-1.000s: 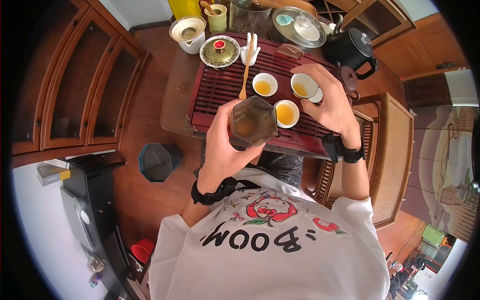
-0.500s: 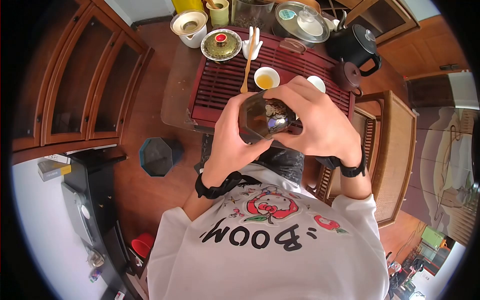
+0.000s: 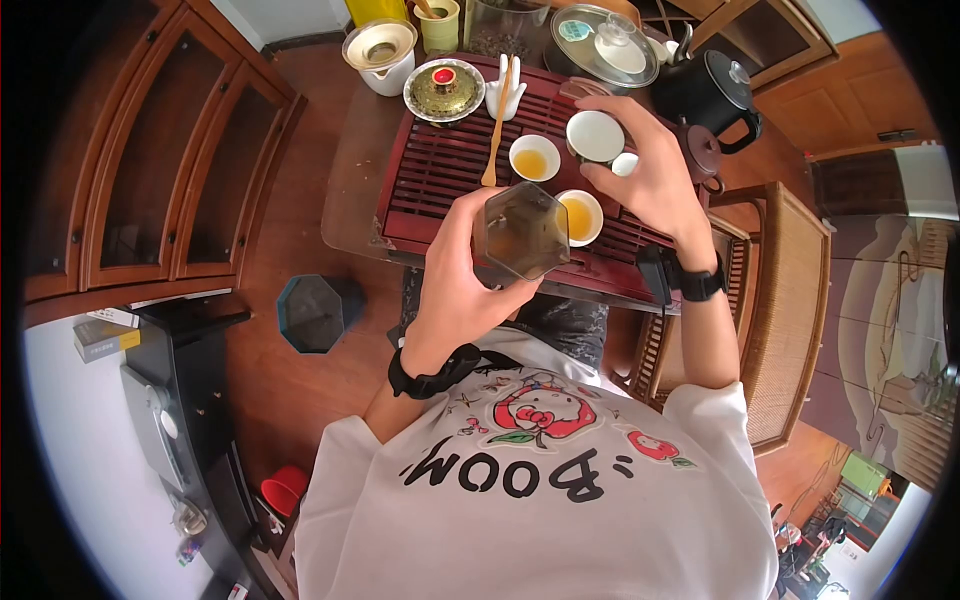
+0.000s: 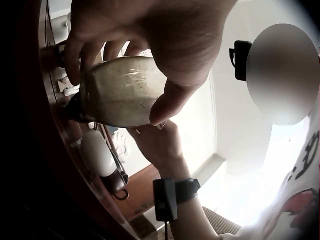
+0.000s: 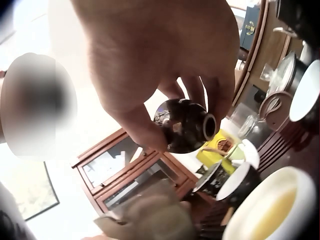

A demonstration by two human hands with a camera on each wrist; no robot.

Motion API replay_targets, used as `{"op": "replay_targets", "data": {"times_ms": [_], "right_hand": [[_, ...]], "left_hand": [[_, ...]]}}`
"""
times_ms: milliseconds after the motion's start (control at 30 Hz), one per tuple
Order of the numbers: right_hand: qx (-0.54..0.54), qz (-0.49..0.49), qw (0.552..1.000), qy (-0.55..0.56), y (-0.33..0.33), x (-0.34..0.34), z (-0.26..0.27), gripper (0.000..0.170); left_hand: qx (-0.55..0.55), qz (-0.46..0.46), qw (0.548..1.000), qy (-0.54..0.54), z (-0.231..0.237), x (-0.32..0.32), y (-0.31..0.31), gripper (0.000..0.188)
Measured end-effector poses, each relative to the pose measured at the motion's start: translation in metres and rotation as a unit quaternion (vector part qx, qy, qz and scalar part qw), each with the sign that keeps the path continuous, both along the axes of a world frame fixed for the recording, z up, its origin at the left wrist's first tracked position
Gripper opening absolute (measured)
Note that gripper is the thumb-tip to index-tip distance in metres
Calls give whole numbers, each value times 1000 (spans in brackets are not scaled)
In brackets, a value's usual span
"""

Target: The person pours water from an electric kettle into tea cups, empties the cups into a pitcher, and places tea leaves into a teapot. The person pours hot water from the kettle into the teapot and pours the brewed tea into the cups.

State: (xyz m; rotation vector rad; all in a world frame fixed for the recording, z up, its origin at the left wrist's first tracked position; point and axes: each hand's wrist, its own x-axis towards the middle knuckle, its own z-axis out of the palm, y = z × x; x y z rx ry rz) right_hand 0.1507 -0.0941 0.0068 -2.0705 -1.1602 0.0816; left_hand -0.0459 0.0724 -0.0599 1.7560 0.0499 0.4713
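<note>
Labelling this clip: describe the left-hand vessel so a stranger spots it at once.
In the head view, find the dark red slatted tray. Over its near edge, the left hand grips the vessel. Its six-sided rim and grey-brown colour set it apart from the round, white-lined cups nearby.

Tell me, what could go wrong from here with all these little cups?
The right hand pinches a small cup above the tray, so it might slip and drop. The left hand holds a hexagonal vessel that, in the head view, partly covers a cup of yellow liquid; if they are close, a careless move could knock that cup and spill it.
</note>
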Motion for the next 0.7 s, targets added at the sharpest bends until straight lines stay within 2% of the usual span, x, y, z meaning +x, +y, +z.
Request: {"op": "replay_targets", "data": {"times_ms": [233,700], "right_hand": [[-76,6,997,-26,2,26,-38,52],[-136,-4,990,-21,-3,27,-37,58]], "left_hand": [[-2,9,1000,9,0,-4,3,81],[-7,14,1000,5,-7,-6,10,83]]}}
